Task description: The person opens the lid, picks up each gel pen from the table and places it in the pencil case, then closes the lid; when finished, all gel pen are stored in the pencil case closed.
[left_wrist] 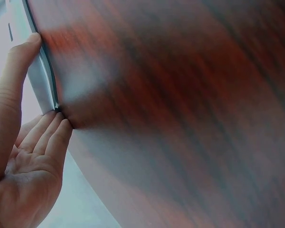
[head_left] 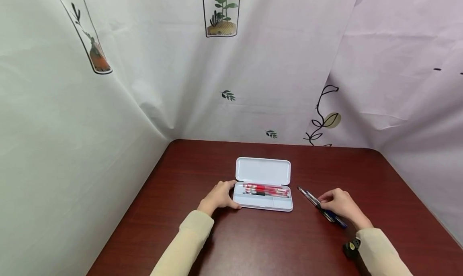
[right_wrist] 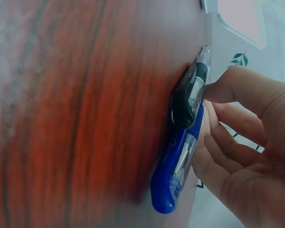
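A white pencil case point(head_left: 252, 203) lies on the table with its lid point(head_left: 263, 170) raised. Several pens point(head_left: 265, 190), with red and black parts, are inside its rear compartment. My left hand point(head_left: 218, 195) grips the case's left end, thumb at the front corner and fingers at the rear. To the right of the case, a black pen point(right_wrist: 184, 102) and a blue pen point(right_wrist: 173, 166) lie side by side on the table, slanted. My right hand point(head_left: 340, 204) pinches at these pens, the thumb against the black one and curled fingers by the blue one; their exact contact is partly hidden.
A small black object point(head_left: 351, 249) with a yellow mark is by the right wrist. The dark red wooden table point(head_left: 253, 244) ends at pale patterned cloth point(head_left: 267, 87) behind and on both sides.
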Available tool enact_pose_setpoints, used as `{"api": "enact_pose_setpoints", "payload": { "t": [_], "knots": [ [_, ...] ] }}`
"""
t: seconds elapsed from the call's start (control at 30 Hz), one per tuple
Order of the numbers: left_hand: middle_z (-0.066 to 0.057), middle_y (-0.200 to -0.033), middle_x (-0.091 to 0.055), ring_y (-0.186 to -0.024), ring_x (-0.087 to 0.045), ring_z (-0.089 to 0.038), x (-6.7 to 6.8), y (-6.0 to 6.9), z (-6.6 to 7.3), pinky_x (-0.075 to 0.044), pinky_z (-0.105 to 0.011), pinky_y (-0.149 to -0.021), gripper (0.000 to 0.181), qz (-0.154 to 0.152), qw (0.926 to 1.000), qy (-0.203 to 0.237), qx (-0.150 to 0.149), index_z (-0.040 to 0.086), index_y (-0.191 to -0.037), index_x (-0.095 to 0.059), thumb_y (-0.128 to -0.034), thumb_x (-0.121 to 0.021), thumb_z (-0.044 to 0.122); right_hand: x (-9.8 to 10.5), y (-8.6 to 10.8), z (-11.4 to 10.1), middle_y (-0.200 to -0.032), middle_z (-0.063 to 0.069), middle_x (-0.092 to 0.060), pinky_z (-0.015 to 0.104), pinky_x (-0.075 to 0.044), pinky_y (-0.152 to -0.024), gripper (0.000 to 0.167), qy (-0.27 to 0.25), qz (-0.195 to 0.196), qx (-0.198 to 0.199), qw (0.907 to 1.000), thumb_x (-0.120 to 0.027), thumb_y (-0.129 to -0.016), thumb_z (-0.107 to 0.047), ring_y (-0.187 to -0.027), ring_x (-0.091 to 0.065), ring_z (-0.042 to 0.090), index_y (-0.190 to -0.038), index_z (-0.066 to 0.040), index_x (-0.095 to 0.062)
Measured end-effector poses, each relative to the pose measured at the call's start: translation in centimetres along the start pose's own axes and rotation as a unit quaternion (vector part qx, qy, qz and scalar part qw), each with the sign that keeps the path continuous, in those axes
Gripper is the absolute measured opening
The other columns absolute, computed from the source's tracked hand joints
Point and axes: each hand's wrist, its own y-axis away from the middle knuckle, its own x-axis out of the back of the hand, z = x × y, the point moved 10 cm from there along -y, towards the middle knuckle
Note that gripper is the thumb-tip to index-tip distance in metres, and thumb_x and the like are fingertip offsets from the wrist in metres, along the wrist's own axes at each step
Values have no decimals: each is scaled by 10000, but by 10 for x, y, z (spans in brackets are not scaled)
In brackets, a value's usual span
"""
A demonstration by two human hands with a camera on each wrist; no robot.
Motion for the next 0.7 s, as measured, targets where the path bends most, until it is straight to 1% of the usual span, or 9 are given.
{"api": "enact_pose_setpoints", "payload": {
  "t": [0.17,0.4,0.6,0.7],
  "knots": [
    [-94,-1181,-673,-979,-615,-197,-1,0,-1,-503,-385,-920,835,-9,10000,20,27,50,-1317,-584,-603,-935,303,2,0,2,-823,20,-718,283,-496,-623,160,-82,105,82,9999,-743,-819,-118,-710,-621,127,-956,-37,-760],
    [-81,-1168,-679,-973,-618,-191,0,0,-1,-504,-376,-920,818,31,10000,12,-21,46,-1299,-594,-602,-937,299,4,-5,-1,-854,26,-725,259,-502,-636,164,-168,195,198,9995,-726,-834,-122,-723,-626,106,-979,-52,-758],
    [-79,-1172,-677,-976,-616,-194,-1,0,-1,-502,-378,-926,825,21,10000,30,4,47,-1303,-590,-600,-938,304,8,-7,-14,-861,19,-731,222,-508,-654,148,-204,363,405,9983,-733,-832,-120,-728,-629,62,-970,-77,-765],
    [-75,-1164,-678,-968,-615,-194,-1,0,-1,-501,-376,-924,821,33,10000,26,3,50,-1301,-591,-601,-938,303,8,-9,-21,-860,26,-739,209,-514,-660,149,-279,419,498,9975,-743,-820,-108,-732,-645,43,-961,-69,-765]
  ]
}}
